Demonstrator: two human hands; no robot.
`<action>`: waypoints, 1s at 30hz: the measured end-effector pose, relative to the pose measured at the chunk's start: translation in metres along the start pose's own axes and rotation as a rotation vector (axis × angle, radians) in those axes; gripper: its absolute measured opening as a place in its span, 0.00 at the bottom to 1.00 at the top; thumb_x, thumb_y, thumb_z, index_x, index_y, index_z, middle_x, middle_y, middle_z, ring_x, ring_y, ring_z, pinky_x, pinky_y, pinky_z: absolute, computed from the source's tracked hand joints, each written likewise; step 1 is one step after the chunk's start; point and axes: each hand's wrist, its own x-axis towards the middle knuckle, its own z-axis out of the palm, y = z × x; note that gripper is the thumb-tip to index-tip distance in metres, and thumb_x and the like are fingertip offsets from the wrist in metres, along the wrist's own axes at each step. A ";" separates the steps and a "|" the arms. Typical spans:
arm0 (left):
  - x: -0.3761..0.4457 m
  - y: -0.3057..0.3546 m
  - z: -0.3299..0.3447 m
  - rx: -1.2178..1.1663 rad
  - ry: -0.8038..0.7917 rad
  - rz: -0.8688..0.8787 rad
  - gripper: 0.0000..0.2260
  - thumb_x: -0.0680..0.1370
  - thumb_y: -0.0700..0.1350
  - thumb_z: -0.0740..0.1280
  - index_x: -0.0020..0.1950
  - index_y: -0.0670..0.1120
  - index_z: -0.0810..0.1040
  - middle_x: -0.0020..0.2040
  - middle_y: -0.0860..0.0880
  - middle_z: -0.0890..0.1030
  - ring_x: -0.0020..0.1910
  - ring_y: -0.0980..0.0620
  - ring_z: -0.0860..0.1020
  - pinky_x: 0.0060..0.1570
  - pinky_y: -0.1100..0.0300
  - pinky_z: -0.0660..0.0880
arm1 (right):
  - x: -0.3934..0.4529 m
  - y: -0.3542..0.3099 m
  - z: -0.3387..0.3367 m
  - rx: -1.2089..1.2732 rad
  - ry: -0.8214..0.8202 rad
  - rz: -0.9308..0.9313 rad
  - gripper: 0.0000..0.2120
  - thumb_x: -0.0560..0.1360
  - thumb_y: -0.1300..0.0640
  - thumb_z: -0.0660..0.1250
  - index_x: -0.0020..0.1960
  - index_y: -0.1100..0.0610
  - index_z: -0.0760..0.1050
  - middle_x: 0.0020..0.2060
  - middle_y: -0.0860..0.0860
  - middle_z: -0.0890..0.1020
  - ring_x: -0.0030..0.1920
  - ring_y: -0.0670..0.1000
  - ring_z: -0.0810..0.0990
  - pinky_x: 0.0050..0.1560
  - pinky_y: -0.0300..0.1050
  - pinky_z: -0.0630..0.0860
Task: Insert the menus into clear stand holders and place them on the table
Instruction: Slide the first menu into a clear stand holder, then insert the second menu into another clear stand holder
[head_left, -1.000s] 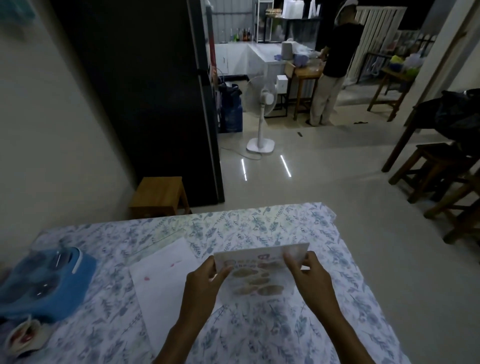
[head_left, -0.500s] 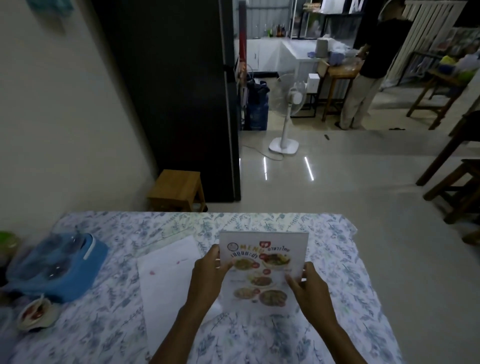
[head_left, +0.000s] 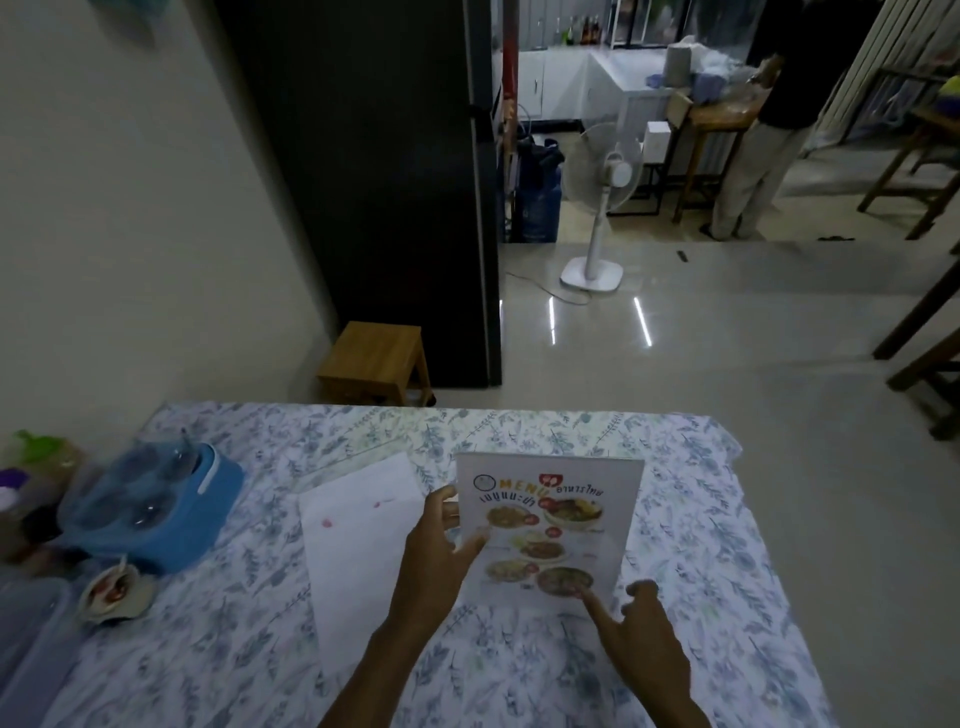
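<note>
hands on upright menu, table centre

left hand (head_left: 441, 551) grips the menu (head_left: 550, 525) by its left edge, thumb across the front, fingers behind. right hand (head_left: 641, 631) is loosely open, forefinger tip touching the menu's lower right corner, other fingers curled and apart from it. menu stands upright near the middle of the table (head_left: 701, 545), printed face toward the camera; cannot tell whether a clear holder is around it. white sheet (head_left: 358, 545) lies flat just left of the menu, partly under the left forearm. farther left: small bowl (head_left: 117, 592) with a spoon, then blue tray (head_left: 156, 509) of clear cups. beyond the table: wooden stool (head_left: 376, 361) beside a dark cabinet (head_left: 374, 182), white fan (head_left: 602, 197) on the floor, a person (head_left: 763, 130) standing at a far counter.
</note>
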 end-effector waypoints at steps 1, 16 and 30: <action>0.000 -0.005 -0.003 0.014 0.007 -0.002 0.28 0.74 0.49 0.76 0.70 0.54 0.68 0.58 0.58 0.79 0.58 0.64 0.77 0.54 0.60 0.78 | -0.003 0.001 0.002 -0.010 -0.003 0.012 0.31 0.68 0.29 0.67 0.51 0.54 0.63 0.44 0.51 0.77 0.41 0.52 0.78 0.44 0.50 0.77; -0.007 -0.082 -0.077 0.041 -0.010 -0.111 0.25 0.73 0.44 0.76 0.66 0.52 0.70 0.57 0.54 0.79 0.58 0.58 0.77 0.54 0.60 0.75 | -0.063 -0.084 0.105 -0.131 -0.093 -0.213 0.18 0.74 0.36 0.65 0.49 0.50 0.66 0.38 0.44 0.78 0.38 0.48 0.78 0.39 0.46 0.74; 0.011 -0.162 -0.154 0.222 -0.060 -0.173 0.24 0.75 0.53 0.72 0.68 0.52 0.67 0.62 0.54 0.73 0.60 0.55 0.74 0.59 0.59 0.74 | -0.058 -0.162 0.206 -0.231 -0.037 -0.346 0.22 0.75 0.42 0.67 0.64 0.52 0.68 0.62 0.55 0.76 0.60 0.57 0.77 0.56 0.53 0.77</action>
